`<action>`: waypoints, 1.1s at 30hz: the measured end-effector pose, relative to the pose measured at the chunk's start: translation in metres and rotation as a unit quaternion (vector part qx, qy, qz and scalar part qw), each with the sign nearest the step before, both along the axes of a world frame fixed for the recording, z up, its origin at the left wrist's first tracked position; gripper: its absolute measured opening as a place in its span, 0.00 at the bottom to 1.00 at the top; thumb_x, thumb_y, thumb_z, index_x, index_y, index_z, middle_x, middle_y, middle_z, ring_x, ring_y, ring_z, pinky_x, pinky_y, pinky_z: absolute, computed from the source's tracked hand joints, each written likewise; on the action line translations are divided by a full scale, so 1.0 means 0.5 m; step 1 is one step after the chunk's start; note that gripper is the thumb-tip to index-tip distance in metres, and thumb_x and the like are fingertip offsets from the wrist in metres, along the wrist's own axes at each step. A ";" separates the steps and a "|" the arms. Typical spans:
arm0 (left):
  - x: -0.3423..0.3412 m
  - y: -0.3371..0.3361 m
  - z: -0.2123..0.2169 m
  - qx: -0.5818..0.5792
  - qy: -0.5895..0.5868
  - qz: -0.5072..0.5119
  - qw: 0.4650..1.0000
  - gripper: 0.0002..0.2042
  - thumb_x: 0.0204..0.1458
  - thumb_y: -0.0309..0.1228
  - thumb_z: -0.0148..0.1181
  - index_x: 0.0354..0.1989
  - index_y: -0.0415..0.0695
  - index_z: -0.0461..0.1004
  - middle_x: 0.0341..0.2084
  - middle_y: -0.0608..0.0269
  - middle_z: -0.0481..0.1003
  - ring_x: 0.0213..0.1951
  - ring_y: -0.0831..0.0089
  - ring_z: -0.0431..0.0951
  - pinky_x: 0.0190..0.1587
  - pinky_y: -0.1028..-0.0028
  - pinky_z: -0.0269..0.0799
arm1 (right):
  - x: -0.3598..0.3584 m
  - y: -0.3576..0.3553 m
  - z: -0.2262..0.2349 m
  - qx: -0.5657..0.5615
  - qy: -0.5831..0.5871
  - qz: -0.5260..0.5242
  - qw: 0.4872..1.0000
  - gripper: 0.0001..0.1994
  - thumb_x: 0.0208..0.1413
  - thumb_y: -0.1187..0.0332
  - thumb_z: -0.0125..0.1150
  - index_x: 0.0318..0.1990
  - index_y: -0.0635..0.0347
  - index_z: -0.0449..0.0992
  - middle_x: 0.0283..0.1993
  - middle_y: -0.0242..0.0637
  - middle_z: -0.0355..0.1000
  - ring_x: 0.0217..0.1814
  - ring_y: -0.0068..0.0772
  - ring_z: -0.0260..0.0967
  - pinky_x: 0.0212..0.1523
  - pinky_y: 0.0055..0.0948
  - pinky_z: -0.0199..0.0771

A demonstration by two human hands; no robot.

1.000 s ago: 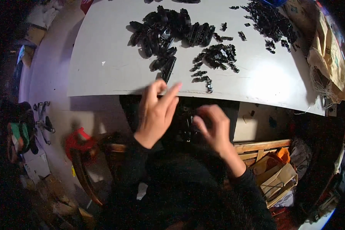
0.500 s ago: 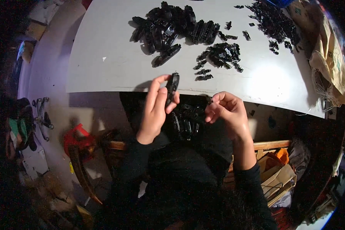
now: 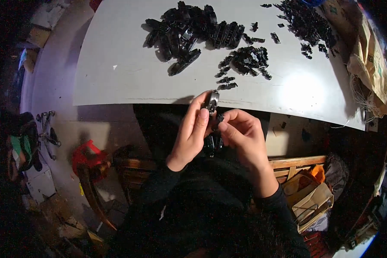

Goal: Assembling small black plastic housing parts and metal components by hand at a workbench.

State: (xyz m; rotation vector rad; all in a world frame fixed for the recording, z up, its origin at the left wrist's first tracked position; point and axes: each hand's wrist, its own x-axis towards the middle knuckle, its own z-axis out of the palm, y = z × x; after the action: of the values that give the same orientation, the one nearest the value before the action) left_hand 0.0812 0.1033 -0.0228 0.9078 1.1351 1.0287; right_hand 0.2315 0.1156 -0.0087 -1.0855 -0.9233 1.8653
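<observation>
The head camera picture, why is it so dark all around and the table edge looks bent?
In the head view, light falls mostly on the white table, with a bright glare patch at its right; the corners fade to black. The fisheye lens bends the table's straight front edge. The left hand and right hand are lit, holding a small black part that looks slightly blurred.

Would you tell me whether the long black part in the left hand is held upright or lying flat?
Roughly upright. The long black part stands on end between the left hand fingers, its top at the table edge, while the right hand pinches a small piece beside it.
</observation>
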 end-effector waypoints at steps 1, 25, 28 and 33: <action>0.005 0.003 -0.001 0.089 0.028 -0.009 0.996 0.22 0.60 0.34 0.41 0.61 0.39 0.51 0.48 0.59 0.64 0.42 0.80 0.66 0.42 0.82 0.63 | -0.002 0.000 -0.004 0.002 0.005 -0.001 1.000 0.04 0.53 0.73 0.58 0.32 0.64 0.70 0.25 0.24 0.67 0.25 0.11 0.61 0.26 0.13 0.62; -0.062 0.159 -0.027 0.294 0.652 0.075 0.695 0.12 0.48 0.29 0.58 0.38 0.40 0.64 0.35 0.56 0.66 0.40 0.59 0.68 0.36 0.64 0.68 | 0.008 0.125 -0.031 0.382 -0.574 0.035 0.724 0.09 0.43 0.78 0.58 0.34 0.61 0.69 0.34 0.44 0.69 0.32 0.47 0.69 0.32 0.34 0.70; -0.065 0.130 -0.018 0.276 0.632 0.061 0.722 0.12 0.50 0.29 0.56 0.40 0.39 0.63 0.35 0.53 0.68 0.38 0.57 0.69 0.37 0.64 0.67 | 0.016 0.116 -0.030 0.391 -0.567 0.046 0.723 0.09 0.44 0.75 0.59 0.34 0.62 0.69 0.33 0.41 0.71 0.28 0.40 0.70 0.31 0.33 0.69; -0.041 0.089 -0.005 0.199 0.241 0.093 0.945 0.10 0.58 0.29 0.46 0.44 0.38 0.62 0.32 0.60 0.67 0.32 0.73 0.67 0.35 0.76 0.64 | 0.009 0.077 -0.018 0.108 -0.128 0.010 0.986 0.07 0.49 0.70 0.61 0.31 0.63 0.70 0.24 0.35 0.72 0.20 0.16 0.60 0.20 0.17 0.59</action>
State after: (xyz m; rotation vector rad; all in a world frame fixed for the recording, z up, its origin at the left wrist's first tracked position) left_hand 0.0606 0.1477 -0.0251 1.4513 1.4671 1.2564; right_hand 0.2360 0.1541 -0.0176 -1.1996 -1.2568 1.6203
